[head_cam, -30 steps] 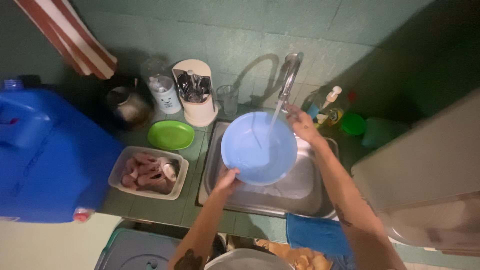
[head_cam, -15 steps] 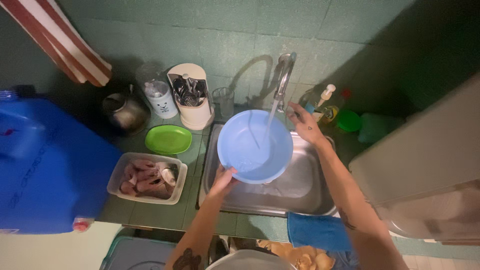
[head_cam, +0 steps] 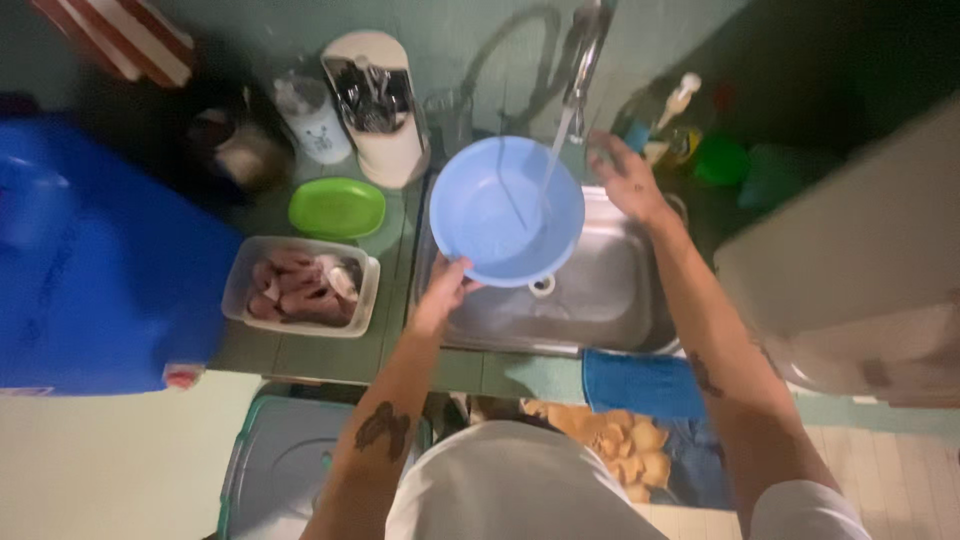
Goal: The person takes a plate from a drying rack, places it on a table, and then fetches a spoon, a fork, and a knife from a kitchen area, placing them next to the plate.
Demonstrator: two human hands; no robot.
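My left hand (head_cam: 443, 288) grips the near rim of a light blue plastic bowl (head_cam: 490, 215) and holds it tilted over the steel sink (head_cam: 600, 300). A thin stream of water runs from the curved metal tap (head_cam: 584, 50) into the bowl. My right hand (head_cam: 622, 172) hovers by the tap's base, just right of the bowl's rim, fingers loosely apart and holding nothing.
A clear tub of raw pink meat (head_cam: 300, 287) sits left of the sink, with a green plate (head_cam: 337, 207) behind it. A cutlery holder (head_cam: 375, 105), jars and soap bottles (head_cam: 675, 110) line the wall. A big blue container (head_cam: 90, 270) stands left; a blue cloth (head_cam: 640, 383) hangs over the counter edge.
The view has tipped down and nearer to my body, so everything sits higher in the frame. The bowl stays under the running water; my right hand has lifted slightly off the tap side.
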